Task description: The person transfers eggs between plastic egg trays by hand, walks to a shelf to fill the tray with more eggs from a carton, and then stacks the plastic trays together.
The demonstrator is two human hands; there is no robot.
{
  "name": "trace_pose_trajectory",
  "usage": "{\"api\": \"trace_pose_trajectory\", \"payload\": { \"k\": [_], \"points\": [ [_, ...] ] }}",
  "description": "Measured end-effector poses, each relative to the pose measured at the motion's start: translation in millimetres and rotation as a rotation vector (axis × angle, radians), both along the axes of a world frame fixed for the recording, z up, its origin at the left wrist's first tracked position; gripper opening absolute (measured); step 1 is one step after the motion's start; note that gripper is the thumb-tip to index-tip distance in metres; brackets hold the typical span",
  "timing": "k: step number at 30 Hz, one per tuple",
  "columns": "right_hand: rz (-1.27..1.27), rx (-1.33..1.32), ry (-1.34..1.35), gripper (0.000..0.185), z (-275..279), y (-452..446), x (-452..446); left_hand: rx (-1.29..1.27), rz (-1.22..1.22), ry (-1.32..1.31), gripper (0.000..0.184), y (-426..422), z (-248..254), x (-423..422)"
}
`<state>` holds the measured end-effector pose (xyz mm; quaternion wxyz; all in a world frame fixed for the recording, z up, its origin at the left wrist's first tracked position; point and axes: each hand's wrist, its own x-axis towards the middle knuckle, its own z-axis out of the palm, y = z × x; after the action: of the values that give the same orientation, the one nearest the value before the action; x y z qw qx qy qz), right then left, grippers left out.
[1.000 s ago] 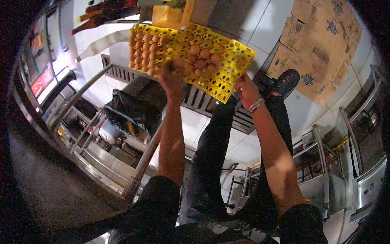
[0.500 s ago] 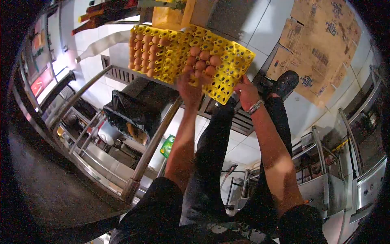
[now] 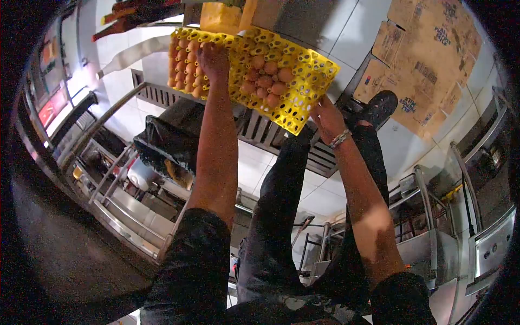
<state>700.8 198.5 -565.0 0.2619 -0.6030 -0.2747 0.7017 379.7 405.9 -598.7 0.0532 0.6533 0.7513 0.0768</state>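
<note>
Two yellow egg trays lie side by side at the top. In the left tray (image 3: 223,86), brown eggs (image 3: 180,64) fill the left columns. My left hand (image 3: 213,60) is over the right edge of those eggs, fingers bent down; whatever is under the fingertips is hidden. The right tray (image 3: 311,81) bears a cluster of several brown eggs (image 3: 264,81) in its middle and tilts toward me. Its lower right edge is gripped by my right hand (image 3: 326,116), which has a bracelet at the wrist.
Flattened cardboard (image 3: 422,70) lies on the tiled floor at the right. A black-lined bin (image 3: 168,146) stands below the left tray, beside metal rails. Bottles (image 3: 135,19) and a yellow container (image 3: 221,17) are at the top. A floor grate (image 3: 260,130) runs under the trays.
My left hand has moved left from the right tray's egg cluster to the left tray's eggs. The cluster has grown along its lower side. My right hand stays at the tray edge.
</note>
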Motion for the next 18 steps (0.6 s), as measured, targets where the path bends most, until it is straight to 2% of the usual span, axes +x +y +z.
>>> {"api": "trace_pose_trajectory", "payload": {
  "k": [2, 5, 7, 8, 10, 11, 12, 14, 15, 16, 18],
  "points": [
    [-0.023, -0.108, 0.036, 0.044, 8.7, 6.2, 2.0, -0.003, 0.023, 0.023, 0.022, 1.9, 11.3, 4.8],
    [0.107, 0.101, -0.058, 0.045, 11.3, 3.4, 4.3, -0.016, 0.097, 0.092, 0.023, 0.7, 24.3, 7.6],
    [0.082, -0.03, -0.06, 0.047, 0.1, -2.6, 0.9, -0.016, 0.118, 0.119, 0.024, -6.3, 31.6, 6.5],
    [0.073, -0.071, -0.06, 0.047, -9.8, -8.1, -1.0, 0.006, 0.015, 0.025, 0.024, -18.4, 27.2, 0.6],
    [0.131, 0.074, -0.144, 0.047, -22.9, -16.1, -4.2, 0.022, -0.019, -0.126, 0.024, -37.7, 65.4, 28.4],
    [0.149, 0.123, -0.173, 0.048, -24.5, -16.6, -4.7, 0.019, 0.051, -0.184, 0.025, -50.2, 98.6, 71.2],
    [0.109, 0.197, -0.162, 0.046, -18.1, -14.6, -3.2, -0.009, 0.163, -0.557, 0.024, -69.4, 89.6, 85.2],
    [0.069, 0.27, -0.151, 0.045, -15.3, -11.3, -1.4, -0.108, 0.128, -0.801, 0.027, -91.8, 98.9, 122.8],
    [0.125, 0.182, -0.157, 0.043, -16.5, -10.2, 0.1, -0.176, -0.016, -0.67, 0.029, -94.9, 118.7, 147.7],
    [0.154, 0.139, -0.16, 0.043, -16.1, -9.5, 0.6, -0.177, -0.014, -0.671, 0.029, -103.7, 118.5, 161.2],
    [0.182, 0.104, -0.196, 0.04, -14.4, -9.6, 1.0, 0.009, -0.269, -0.176, 0.033, -116.4, 112.8, 181.1]
  ]
}}
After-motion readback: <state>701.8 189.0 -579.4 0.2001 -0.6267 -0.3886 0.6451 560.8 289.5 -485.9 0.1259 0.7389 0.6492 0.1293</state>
